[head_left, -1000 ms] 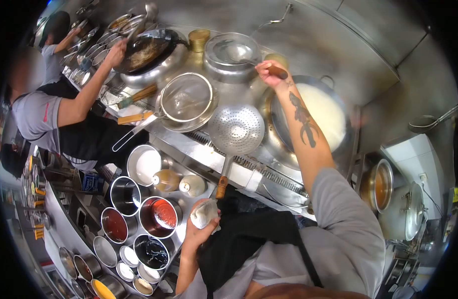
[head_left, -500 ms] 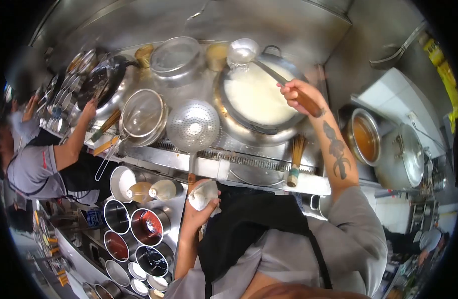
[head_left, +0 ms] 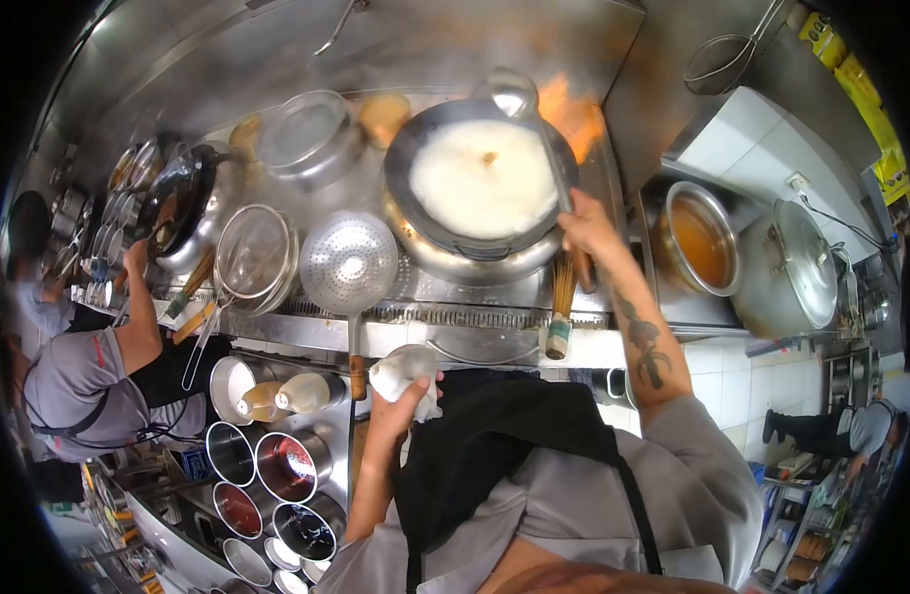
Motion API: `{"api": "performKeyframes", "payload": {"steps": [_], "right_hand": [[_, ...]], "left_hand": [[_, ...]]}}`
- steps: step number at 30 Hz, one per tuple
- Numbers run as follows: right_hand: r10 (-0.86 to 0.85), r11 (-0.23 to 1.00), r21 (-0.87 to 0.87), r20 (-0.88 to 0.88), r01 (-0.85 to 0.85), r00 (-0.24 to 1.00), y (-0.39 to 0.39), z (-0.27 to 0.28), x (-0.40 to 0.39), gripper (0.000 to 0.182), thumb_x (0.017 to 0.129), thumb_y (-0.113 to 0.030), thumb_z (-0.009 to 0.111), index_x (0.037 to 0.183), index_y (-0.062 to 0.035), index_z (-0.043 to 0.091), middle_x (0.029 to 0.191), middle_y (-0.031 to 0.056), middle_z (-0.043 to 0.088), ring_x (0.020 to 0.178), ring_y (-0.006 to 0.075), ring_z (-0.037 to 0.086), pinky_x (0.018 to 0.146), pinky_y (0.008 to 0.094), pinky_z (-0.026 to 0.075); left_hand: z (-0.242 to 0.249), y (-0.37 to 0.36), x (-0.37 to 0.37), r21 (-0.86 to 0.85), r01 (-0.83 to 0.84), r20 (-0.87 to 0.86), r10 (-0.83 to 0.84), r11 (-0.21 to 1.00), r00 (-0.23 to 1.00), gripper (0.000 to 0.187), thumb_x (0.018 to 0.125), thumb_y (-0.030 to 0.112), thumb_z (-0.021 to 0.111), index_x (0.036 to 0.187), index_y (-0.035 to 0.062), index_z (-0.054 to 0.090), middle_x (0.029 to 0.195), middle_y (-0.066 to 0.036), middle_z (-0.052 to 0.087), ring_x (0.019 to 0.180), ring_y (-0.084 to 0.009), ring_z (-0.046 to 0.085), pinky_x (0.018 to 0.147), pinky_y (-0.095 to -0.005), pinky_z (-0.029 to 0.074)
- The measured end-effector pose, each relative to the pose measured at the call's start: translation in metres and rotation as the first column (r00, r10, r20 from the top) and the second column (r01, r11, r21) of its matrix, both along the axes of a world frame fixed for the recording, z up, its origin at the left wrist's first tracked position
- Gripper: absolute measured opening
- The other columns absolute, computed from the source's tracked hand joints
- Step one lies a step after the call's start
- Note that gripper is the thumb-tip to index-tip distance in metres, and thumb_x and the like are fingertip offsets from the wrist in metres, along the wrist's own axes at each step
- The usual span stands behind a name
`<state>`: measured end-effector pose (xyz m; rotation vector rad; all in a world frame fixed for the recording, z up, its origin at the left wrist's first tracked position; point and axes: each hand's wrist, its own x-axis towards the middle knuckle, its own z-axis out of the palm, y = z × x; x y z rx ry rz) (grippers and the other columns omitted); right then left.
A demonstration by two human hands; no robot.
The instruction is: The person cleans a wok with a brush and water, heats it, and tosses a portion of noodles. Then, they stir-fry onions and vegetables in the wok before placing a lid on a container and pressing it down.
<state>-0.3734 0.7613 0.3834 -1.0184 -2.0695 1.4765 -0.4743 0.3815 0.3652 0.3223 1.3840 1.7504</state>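
My right hand [head_left: 589,230] is closed around the wooden handle of a ladle [head_left: 551,163]. The ladle's bowl is raised over the far right rim of a dark wok [head_left: 407,148]. White, foamy liquid [head_left: 475,183] fills much of the wok, with a small brown piece near its middle. Orange flames [head_left: 572,117] rise at the wok's right side. In front of my body, my left hand [head_left: 401,404] grips a folded white cloth [head_left: 412,368]. Just left of that cloth lies the handle of a large perforated skimmer [head_left: 349,262].
Wire strainers [head_left: 257,252] rest left of the skimmer. A bamboo brush [head_left: 560,312] lies before the wok. Right of it stand a pot of brown liquid [head_left: 700,243] and a lidded pot [head_left: 797,267]. Sauce pots [head_left: 293,465] crowd the lower left. A co-worker [head_left: 89,371] works at the left.
The ladle has swung from the wok's far left rim to its far right, and my right hand has come lower. Flames now show beside the wok. The view has shifted somewhat.
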Motion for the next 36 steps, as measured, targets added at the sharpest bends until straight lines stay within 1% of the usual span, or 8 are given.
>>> {"api": "performKeyframes", "payload": {"steps": [8, 14, 17, 22, 27, 31, 34, 36], "right_hand": [[-0.039, 0.647, -0.758, -0.140, -0.082, 0.989, -0.032, -0.015, 0.049, 0.026, 0.082, -0.004, 0.057, 0.107, 0.0007, 0.057, 0.070, 0.0057, 0.058, 0.052, 0.0126, 0.054, 0.042, 0.0285, 0.041], [0.093, 0.986, 0.110, 0.254, -0.125, 0.963, -0.038, -0.057, 0.034, 0.018, 0.082, -0.010, 0.058, 0.098, -0.0043, 0.055, 0.067, 0.0052, 0.057, 0.053, 0.0130, 0.056, 0.044, 0.0315, 0.044], [0.008, 0.988, -0.152, 0.150, 0.015, 0.989, -0.059, -0.090, 0.007, 0.020, 0.082, -0.010, 0.059, 0.100, -0.0061, 0.053, 0.067, 0.0030, 0.056, 0.053, 0.0114, 0.055, 0.044, 0.0314, 0.044], [-0.054, 0.663, -0.748, -0.060, -0.009, 0.997, -0.047, -0.016, 0.056, 0.017, 0.085, -0.004, 0.054, 0.102, -0.0062, 0.053, 0.069, -0.0003, 0.054, 0.050, 0.0079, 0.049, 0.041, 0.0260, 0.037], [0.068, 0.968, 0.205, 0.347, -0.146, 0.935, -0.017, -0.108, 0.038, 0.029, 0.085, -0.008, 0.053, 0.113, 0.0000, 0.052, 0.071, 0.0038, 0.055, 0.053, 0.0150, 0.053, 0.047, 0.0295, 0.046], [0.005, 0.947, -0.321, -0.052, -0.021, 0.999, -0.060, -0.079, 0.005, 0.012, 0.083, -0.012, 0.057, 0.089, -0.0016, 0.056, 0.067, 0.0010, 0.052, 0.051, 0.0178, 0.051, 0.051, 0.0323, 0.048], [-0.006, 0.657, -0.751, -0.089, -0.063, 0.996, -0.037, -0.060, 0.022, 0.020, 0.083, -0.008, 0.056, 0.101, 0.0006, 0.051, 0.067, -0.0004, 0.048, 0.052, 0.0144, 0.050, 0.048, 0.0303, 0.046], [0.078, 0.797, -0.598, -0.040, -0.087, 0.996, -0.024, -0.064, 0.039, 0.032, 0.082, -0.007, 0.057, 0.112, 0.0017, 0.052, 0.074, 0.0034, 0.057, 0.056, 0.0166, 0.055, 0.053, 0.0284, 0.047]], "left_hand": [[-0.014, -0.012, -0.001, 0.012, -0.079, 0.054, 0.079, 0.997, 0.995, 0.047, 0.082, 0.013, 0.064, 0.124, -0.0011, 0.047, 0.092, -0.017, 0.066, 0.070, -0.0217, 0.065, 0.060, -0.0319, 0.055], [-0.021, -0.019, -0.006, -0.023, -0.093, 0.103, 0.094, 0.995, 0.990, 0.043, 0.083, 0.015, 0.063, 0.120, -0.0016, 0.050, 0.093, -0.015, 0.066, 0.072, -0.0212, 0.065, 0.061, -0.0322, 0.055], [-0.014, -0.014, -0.002, 0.003, -0.040, 0.099, 0.040, 0.999, 0.994, 0.043, 0.083, 0.013, 0.064, 0.121, -0.0016, 0.050, 0.093, -0.015, 0.066, 0.072, -0.0210, 0.065, 0.062, -0.0321, 0.055], [-0.021, -0.017, -0.003, -0.042, -0.011, 0.051, 0.013, 0.999, 0.999, 0.050, 0.081, 0.017, 0.066, 0.124, -0.0002, 0.046, 0.094, -0.016, 0.066, 0.074, -0.0228, 0.065, 0.066, -0.0335, 0.054], [-0.023, -0.015, -0.004, 0.001, -0.043, 0.094, 0.043, 0.999, 0.995, 0.046, 0.083, 0.012, 0.065, 0.124, -0.0012, 0.049, 0.093, -0.015, 0.066, 0.074, -0.0215, 0.065, 0.065, -0.0325, 0.054], [-0.013, -0.004, -0.002, -0.089, -0.006, 0.062, 0.012, 0.996, 0.998, 0.046, 0.083, 0.011, 0.064, 0.124, -0.0012, 0.049, 0.094, -0.015, 0.066, 0.074, -0.0209, 0.065, 0.065, -0.0322, 0.054], [-0.012, 0.001, -0.001, -0.079, -0.004, 0.022, 0.006, 0.997, 1.000, 0.045, 0.083, 0.010, 0.063, 0.124, -0.0013, 0.049, 0.094, -0.015, 0.066, 0.074, -0.0203, 0.065, 0.065, -0.0318, 0.054], [-0.014, 0.000, 0.000, -0.077, -0.025, 0.012, 0.026, 0.997, 1.000, 0.044, 0.083, 0.009, 0.063, 0.124, -0.0012, 0.049, 0.094, -0.015, 0.066, 0.074, -0.0199, 0.065, 0.065, -0.0315, 0.054]]}}
